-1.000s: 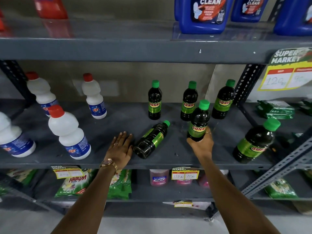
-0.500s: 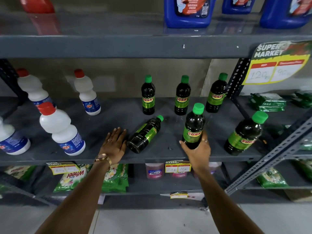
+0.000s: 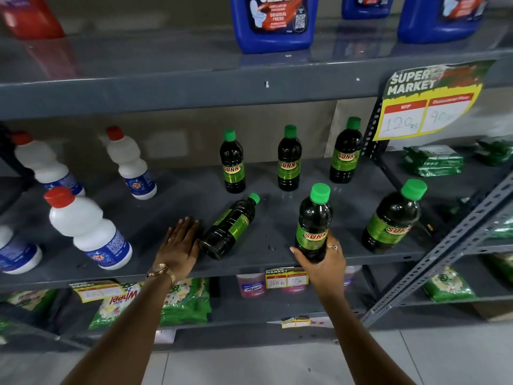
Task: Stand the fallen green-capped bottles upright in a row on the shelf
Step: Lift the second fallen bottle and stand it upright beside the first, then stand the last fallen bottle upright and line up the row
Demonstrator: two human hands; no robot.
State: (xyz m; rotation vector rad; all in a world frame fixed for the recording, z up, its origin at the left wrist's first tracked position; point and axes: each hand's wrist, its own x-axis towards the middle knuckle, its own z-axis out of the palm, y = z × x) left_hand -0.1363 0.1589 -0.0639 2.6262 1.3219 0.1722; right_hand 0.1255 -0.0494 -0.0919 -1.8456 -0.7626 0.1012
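The right hand (image 3: 323, 263) grips an upright green-capped bottle (image 3: 315, 222) near the front edge of the shelf (image 3: 166, 269). The left hand (image 3: 179, 245) lies flat beside a fallen bottle (image 3: 230, 227), perhaps touching its base. Four more bottles stand upright.

blue jugs (image 3: 273, 22) up top chopped off by the frame, red bottle (image 3: 32, 15) too, price sign (image 3: 427, 107) smeared and handwriting barely readable, held bottle (image 3: 315, 222) base tucked behind the right hand (image 3: 323, 266), lower shelf packets (image 3: 183, 301) partly behind the forearm
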